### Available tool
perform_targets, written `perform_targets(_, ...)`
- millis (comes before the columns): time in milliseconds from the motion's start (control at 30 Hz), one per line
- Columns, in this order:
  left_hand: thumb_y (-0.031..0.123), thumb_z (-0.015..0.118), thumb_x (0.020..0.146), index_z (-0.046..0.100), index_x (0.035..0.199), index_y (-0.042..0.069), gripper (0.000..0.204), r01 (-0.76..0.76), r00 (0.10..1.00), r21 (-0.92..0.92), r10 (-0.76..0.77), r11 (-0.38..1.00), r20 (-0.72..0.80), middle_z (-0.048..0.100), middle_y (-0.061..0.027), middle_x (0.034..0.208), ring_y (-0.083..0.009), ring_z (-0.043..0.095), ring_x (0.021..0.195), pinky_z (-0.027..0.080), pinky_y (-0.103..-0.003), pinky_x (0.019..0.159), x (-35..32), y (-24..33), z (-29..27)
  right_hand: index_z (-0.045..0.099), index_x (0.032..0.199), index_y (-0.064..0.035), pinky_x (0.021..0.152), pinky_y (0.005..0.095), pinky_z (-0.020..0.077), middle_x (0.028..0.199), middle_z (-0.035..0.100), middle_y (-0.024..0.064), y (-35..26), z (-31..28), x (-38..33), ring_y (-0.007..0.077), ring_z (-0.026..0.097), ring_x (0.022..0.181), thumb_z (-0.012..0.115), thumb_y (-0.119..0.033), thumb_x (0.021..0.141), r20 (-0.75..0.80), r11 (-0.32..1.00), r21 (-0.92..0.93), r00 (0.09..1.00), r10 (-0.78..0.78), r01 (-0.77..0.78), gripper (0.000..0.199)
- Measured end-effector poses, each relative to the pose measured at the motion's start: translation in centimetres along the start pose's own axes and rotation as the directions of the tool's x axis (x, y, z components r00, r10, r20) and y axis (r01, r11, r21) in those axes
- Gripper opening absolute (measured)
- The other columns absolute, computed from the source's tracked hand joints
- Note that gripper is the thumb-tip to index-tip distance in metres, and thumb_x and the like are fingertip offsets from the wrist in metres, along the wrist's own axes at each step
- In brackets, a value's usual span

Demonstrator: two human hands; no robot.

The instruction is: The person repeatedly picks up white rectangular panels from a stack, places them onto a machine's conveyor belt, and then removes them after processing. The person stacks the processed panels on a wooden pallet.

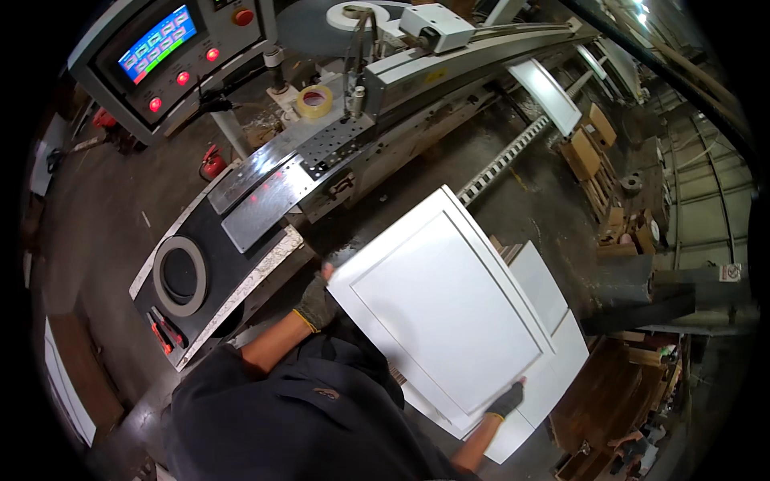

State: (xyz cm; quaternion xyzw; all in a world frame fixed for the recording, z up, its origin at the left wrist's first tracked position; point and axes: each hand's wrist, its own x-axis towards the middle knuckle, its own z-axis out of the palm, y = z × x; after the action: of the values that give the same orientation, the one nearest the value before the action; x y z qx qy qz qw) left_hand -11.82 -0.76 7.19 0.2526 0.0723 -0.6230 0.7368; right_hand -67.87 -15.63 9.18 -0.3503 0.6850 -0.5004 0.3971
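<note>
Left hand in a grey fingerless glove with yellow cuff (315, 305) grips the left corner region of a flat white rectangular panel with a grooved border (445, 301); fingers beneath are hidden. Right hand in a matching grey glove (505, 400) clasps the panel's lower right edge; thumb placement unclear. Panel lies tilted across the view, ahead and right of the body, over a stack of plain white boards (565, 346); contact with the stack cannot be told. Step in hand, as judged: two-handed handling of the panel. Next move appears to call for both grips working together, keeping corners off neighbouring edges. Left corner sits near the black-topped machine table with pale speckled edging (265, 276); a strip of floor shows between them. Beyond the panel's far corner runs a toothed metal rail (509, 156), with open dark floor (425, 172) left of it, up to the long grey metal machine (473, 68).
</note>
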Motion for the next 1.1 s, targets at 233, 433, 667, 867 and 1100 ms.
perform_targets(233, 0.051, 0.058, 0.091, 0.045, 0.139, 0.005, 0.068, -0.233, 0.957, -0.213, 0.185, 0.949, -0.225, 0.055, -0.0144, 0.135, -0.0333, 0.052, 0.124, 0.040, -0.049, 0.107, 0.6, 6.1, -5.5, 0.067, 0.083, 0.0013, 0.069, 0.0344, 0.0518, 0.081, 0.066, 0.0093, 6.2, 18.1, -9.4, 0.0200, 0.061, 0.070, 0.062, -0.042, 0.091, 0.025, 0.950, -0.035, 0.950, 0.310, -0.309, 0.045)
perform_targets(433, 0.039, 0.063, 0.091, 0.054, 0.130, 0.008, 0.051, -0.278, 0.895, -0.127, 0.209, 0.952, -0.393, 0.063, -0.0108, 0.122, -0.0306, 0.062, 0.107, 0.052, -0.047, 0.093, 1.0, 9.3, -6.3, 0.065, 0.086, 0.0007, 0.073, 0.0345, 0.0505, 0.082, 0.063, 0.0079, 6.7, 25.5, -13.1, 0.0201, 0.059, 0.075, 0.057, -0.043, 0.094, 0.108, 0.952, -0.021, 0.946, 0.306, -0.306, 0.045)
perform_targets(667, 0.046, 0.069, 0.085, 0.055, 0.125, 0.007, 0.058, -0.224, 0.827, -0.072, 0.150, 0.972, -0.542, 0.062, -0.0118, 0.119, -0.0297, 0.060, 0.103, 0.050, -0.049, 0.090, 3.7, 11.0, -9.9, 0.052, 0.087, -0.0094, 0.085, 0.0404, 0.0498, 0.096, 0.062, 0.0097, 7.8, 29.9, -11.5, 0.0239, 0.059, 0.090, 0.057, -0.047, 0.092, 0.284, 0.921, -0.083, 0.877, 0.388, -0.381, 0.038)
perform_targets(867, 0.056, 0.069, 0.082, 0.053, 0.128, 0.005, 0.070, -0.166, 0.662, 0.171, 0.238, 0.971, -0.711, 0.048, -0.0115, 0.131, -0.0252, 0.043, 0.120, 0.034, -0.043, 0.103, 4.6, 10.6, -9.9, 0.051, 0.092, -0.0184, 0.097, 0.0476, 0.0459, 0.115, 0.061, 0.0080, 9.0, 32.0, -12.1, 0.0262, 0.057, 0.109, 0.059, -0.059, 0.086, 0.470, 0.894, -0.159, 0.765, 0.442, -0.419, 0.042)
perform_targets(1100, 0.055, 0.068, 0.085, 0.058, 0.120, 0.002, 0.064, -0.091, 0.479, 0.337, 0.338, 0.937, -0.810, 0.060, -0.0064, 0.109, -0.0182, 0.056, 0.097, 0.048, -0.036, 0.087, 5.2, 9.8, -12.5, 0.063, 0.114, -0.0082, 0.107, 0.0380, 0.0320, 0.120, 0.058, 0.0029, 9.6, 33.0, -12.2, 0.0177, 0.047, 0.117, 0.061, -0.056, 0.088, 0.240, 0.875, -0.229, 0.847, 0.475, -0.426, 0.054)
